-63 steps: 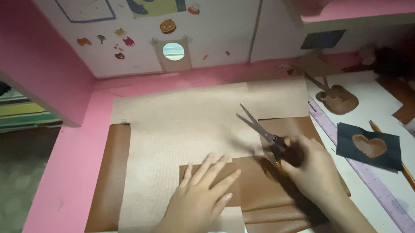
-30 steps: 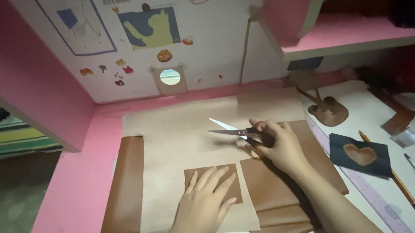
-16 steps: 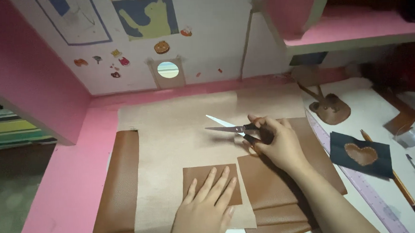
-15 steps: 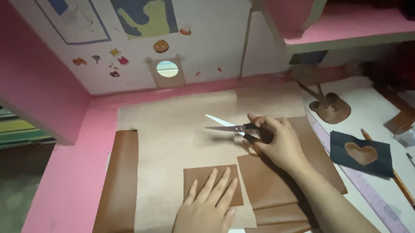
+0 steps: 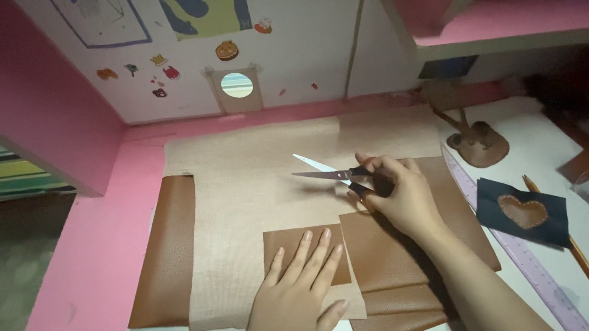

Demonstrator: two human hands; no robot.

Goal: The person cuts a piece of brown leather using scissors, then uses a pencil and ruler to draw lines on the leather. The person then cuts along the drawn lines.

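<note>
Left hand: your left hand [image 5: 300, 294] lies flat, fingers spread, on the small brown leather piece [image 5: 304, 252] near the desk's front edge.
Right hand: your right hand [image 5: 403, 197] grips the scissors [image 5: 335, 173], blades parted, over the tan sheet [image 5: 255, 188].
Right edge: ruler [image 5: 514, 255], pencil [image 5: 567, 246], dark heart patch [image 5: 524, 211].

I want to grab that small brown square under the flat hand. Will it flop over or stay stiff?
The small brown square would probably bend a little: it looks like thin leather, like the folded brown sheets beside it. It is likely light, since it lies flat under the left hand. It should not slide easily on the tan sheet, which looks matte.
</note>
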